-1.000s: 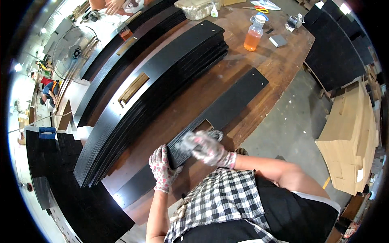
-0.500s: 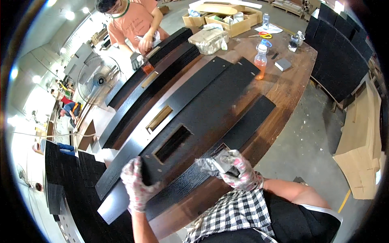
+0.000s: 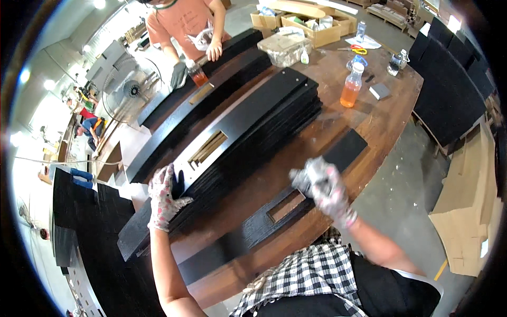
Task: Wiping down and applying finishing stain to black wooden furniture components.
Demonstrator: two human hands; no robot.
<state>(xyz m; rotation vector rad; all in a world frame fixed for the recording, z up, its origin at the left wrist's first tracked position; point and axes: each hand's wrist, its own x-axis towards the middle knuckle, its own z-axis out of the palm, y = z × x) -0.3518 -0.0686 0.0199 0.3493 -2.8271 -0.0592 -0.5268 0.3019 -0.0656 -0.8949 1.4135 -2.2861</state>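
My left hand, in a speckled work glove, lies with fingers spread on the near end of a stack of long black panels. The top panel has a rectangular slot. My right hand, gloved and blurred, is closed around a small grey object. It hovers just above a single black panel that lies alone on the wooden table, beside that panel's rectangular cutout.
Across the table a person in an orange shirt holds a bottle over more black panels. A bottle of orange liquid, a grey block, cardboard boxes, leaning black boards and cardboard sheets surround it.
My left hand has left the single panel and moved out left onto the stack. My right hand shifted right with the grey object. The view has tilted up.
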